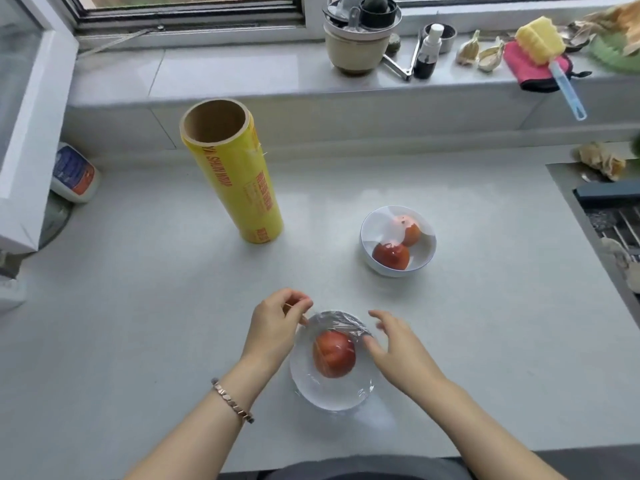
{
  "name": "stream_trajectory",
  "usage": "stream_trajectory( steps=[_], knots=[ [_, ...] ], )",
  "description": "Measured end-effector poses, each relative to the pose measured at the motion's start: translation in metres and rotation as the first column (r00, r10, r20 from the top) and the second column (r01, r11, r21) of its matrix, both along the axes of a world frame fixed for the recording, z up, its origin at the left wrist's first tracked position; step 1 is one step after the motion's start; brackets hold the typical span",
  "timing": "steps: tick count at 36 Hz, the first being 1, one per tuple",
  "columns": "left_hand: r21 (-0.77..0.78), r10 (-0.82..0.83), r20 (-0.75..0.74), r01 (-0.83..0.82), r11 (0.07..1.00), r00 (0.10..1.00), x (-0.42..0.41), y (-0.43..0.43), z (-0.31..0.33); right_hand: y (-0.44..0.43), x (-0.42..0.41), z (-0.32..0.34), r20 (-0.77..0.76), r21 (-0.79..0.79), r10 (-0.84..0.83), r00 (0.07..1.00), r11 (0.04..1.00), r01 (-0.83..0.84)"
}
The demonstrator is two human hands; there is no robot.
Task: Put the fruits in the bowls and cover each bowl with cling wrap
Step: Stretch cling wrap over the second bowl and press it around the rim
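around: tall yellow cling-wrap roll point(232, 171) upright on pale countertop point(156, 306); film-covered white bowl of two red fruits point(381, 270) beyond | near white bowl point(332, 403) holds one red fruit point(334, 355) under clear film point(343, 322) | left hand point(273, 323) pinches film at far-left rim | right hand point(398, 344) loosely spread, touching right rim

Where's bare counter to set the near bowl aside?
Widest: counter left of the near bowl, nearer than the roll. Also right of both bowls, up to the sink rim. A lane between roll and far bowl. Crowded: windowsill at right; near bowl, with left hand pinching cling wrap, right hand alongside.
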State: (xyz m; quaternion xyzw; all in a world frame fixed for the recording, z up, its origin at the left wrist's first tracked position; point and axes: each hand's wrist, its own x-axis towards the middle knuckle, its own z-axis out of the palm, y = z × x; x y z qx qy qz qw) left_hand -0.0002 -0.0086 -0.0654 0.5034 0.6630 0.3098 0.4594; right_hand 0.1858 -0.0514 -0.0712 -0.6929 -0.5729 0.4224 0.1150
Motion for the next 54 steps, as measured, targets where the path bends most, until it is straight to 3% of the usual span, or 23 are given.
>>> stream_trajectory(
  steps=[4,10,15,20,24,27,31,34,40,43,46,50,54],
  knots=[
    [0.017,0.020,0.168,-0.024,1.000,0.986,-0.003,-0.003,0.008,0.034,-0.018,0.004,-0.052,0.176,0.312,0.949,0.938,-0.299],
    [0.019,0.059,0.193,-0.064,0.998,0.979,-0.007,-0.004,0.009,0.069,-0.035,-0.008,0.012,0.132,0.550,0.835,0.827,-0.546],
    [0.009,0.074,0.139,-0.075,0.997,0.988,-0.010,-0.006,0.004,0.078,-0.024,-0.004,-0.070,0.078,0.538,0.840,0.842,-0.533],
    [-0.060,0.029,0.106,-0.023,0.998,0.994,-0.013,-0.008,-0.003,0.072,-0.017,0.001,-0.149,0.183,0.445,0.883,0.890,-0.417],
    [-0.143,-0.102,0.090,0.114,0.983,0.991,-0.020,-0.005,-0.004,0.066,-0.013,-0.002,-0.210,0.154,0.355,0.911,0.932,-0.327],
    [-0.219,-0.245,0.066,0.253,0.942,0.967,-0.025,-0.004,-0.001,0.065,-0.010,-0.006,-0.168,0.121,0.377,0.911,0.925,-0.361],
    [-0.284,-0.329,0.002,0.317,0.905,0.944,-0.033,-0.002,0.003,0.067,-0.008,-0.009,-0.138,0.085,0.387,0.912,0.922,-0.379],
    [-0.319,-0.287,0.009,0.275,0.907,0.958,-0.039,-0.001,0.006,0.070,-0.006,-0.007,-0.115,0.047,0.410,0.905,0.912,-0.407],
    [-0.394,-0.144,0.180,0.206,0.896,0.973,-0.046,-0.004,0.007,0.070,-0.007,-0.003,-0.122,0.073,0.399,0.909,0.917,-0.393],
    [-0.403,0.058,0.283,0.064,0.913,0.957,-0.044,-0.008,0.006,0.069,-0.006,-0.005,-0.166,0.085,0.343,0.925,0.939,-0.333],
    [-0.415,0.296,0.373,-0.128,0.901,0.879,-0.034,-0.014,0.003,0.067,-0.009,-0.004,-0.185,0.134,0.335,0.924,0.940,-0.314],
    [-0.227,0.372,0.217,-0.324,0.918,0.903,-0.016,-0.021,-0.004,0.063,-0.014,-0.006,-0.091,0.192,0.344,0.934,0.927,-0.323],
    [0.064,0.295,-0.075,-0.290,0.955,0.953,-0.006,-0.028,-0.015,0.059,-0.016,-0.014,0.014,0.213,0.293,0.956,0.933,-0.290]
  ],
)
